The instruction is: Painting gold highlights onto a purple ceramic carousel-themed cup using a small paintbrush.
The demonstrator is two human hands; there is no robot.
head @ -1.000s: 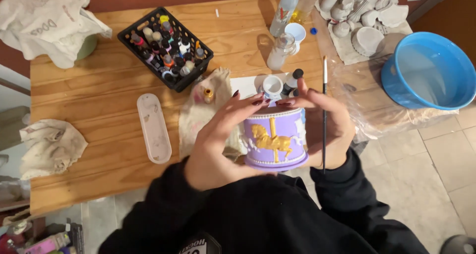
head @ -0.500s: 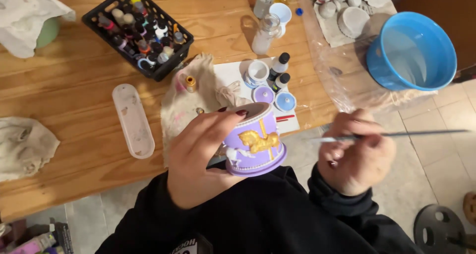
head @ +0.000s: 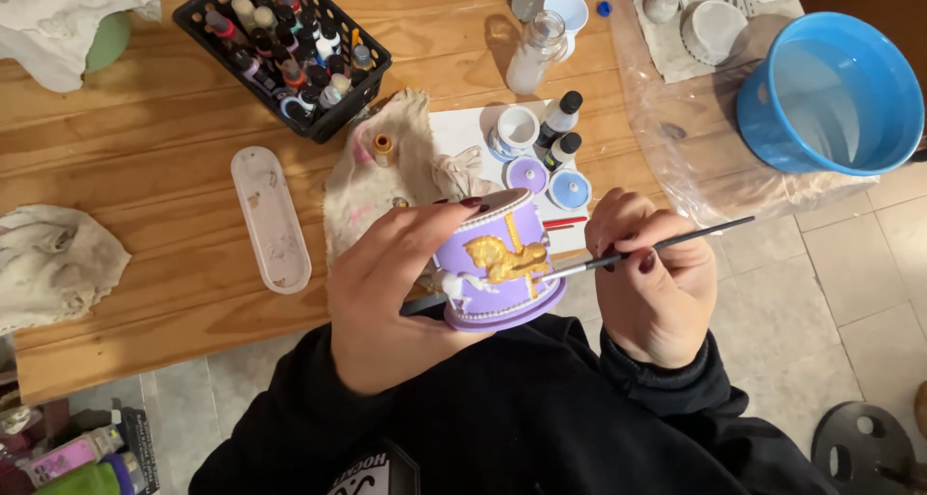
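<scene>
Left hand (head: pixel 401 287) wraps the purple carousel figurine (head: pixel 497 263) from its left side, fingers curled over the top rim and thumb low, tilting it so the gold horse (head: pixel 507 256) faces up toward the camera and the brush; held over the lap at the table's near edge, likely so the piece can be turned freely. Right hand (head: pixel 652 282) is closed in a pencil grip on a thin paintbrush (head: pixel 642 249), bristle end touching or just beside the horse's right side, handle angled up and away to the right; hand sits just beside the figurine, apart from the left hand. A small white horse (head: pixel 462 284) shows low on the figurine, near the left palm. Just beyond, a stained rag (head: pixel 386 181) lies on the wooden table (head: pixel 145 147), with a white sheet under open paint pots (head: pixel 529 174) and two dropper bottles (head: pixel 560 133), all close to the brush hand for reloading. Left of the rag, an oblong white tray (head: pixel 270 217), well apart. Farther back, a black basket of paint bottles (head: pixel 280 46), a clear glass jar (head: pixel 538 53). Far right, a blue bucket (head: pixel 830 94) on plastic sheeting, with unpainted white pieces (head: pixel 713 27) behind. Crumpled cloths (head: pixel 53 263) at the far left.
</scene>
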